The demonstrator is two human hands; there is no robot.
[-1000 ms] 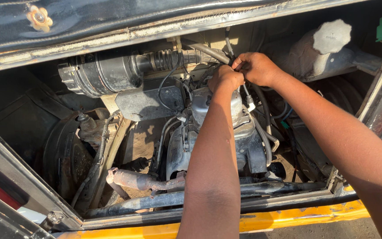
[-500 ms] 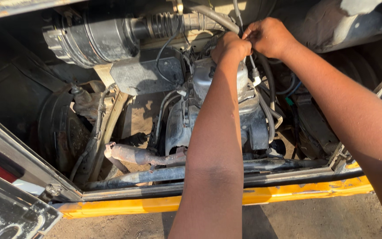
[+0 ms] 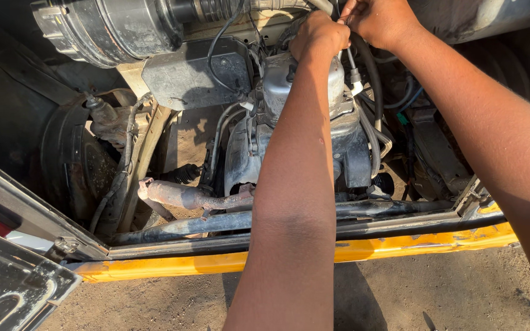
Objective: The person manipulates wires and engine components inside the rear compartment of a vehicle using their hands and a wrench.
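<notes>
Both my arms reach into an open engine bay. My left hand [image 3: 317, 37] is a closed fist on top of the grey engine block [image 3: 305, 104], gripping a thin pale cable [image 3: 352, 64] that runs down to a white connector. My right hand [image 3: 378, 21] is right beside it, touching it, fingers pinched on the same cable at its upper end. A black rubber hose [image 3: 369, 67] curves down just under my right hand. What lies inside the fists is hidden.
A grey cylindrical air-filter housing [image 3: 111, 27] with a ribbed hose sits at the upper left. A rusty exhaust pipe [image 3: 185, 196] lies low in the bay. A yellow body sill [image 3: 216, 263] runs along the front, with sandy ground [image 3: 449, 294] below it and a black panel [image 3: 7, 288] at the lower left.
The view has dropped and come closer, so the raised hatch and the white reservoir cap have left the picture. Both hands stay together at the same spot on top of the engine.
</notes>
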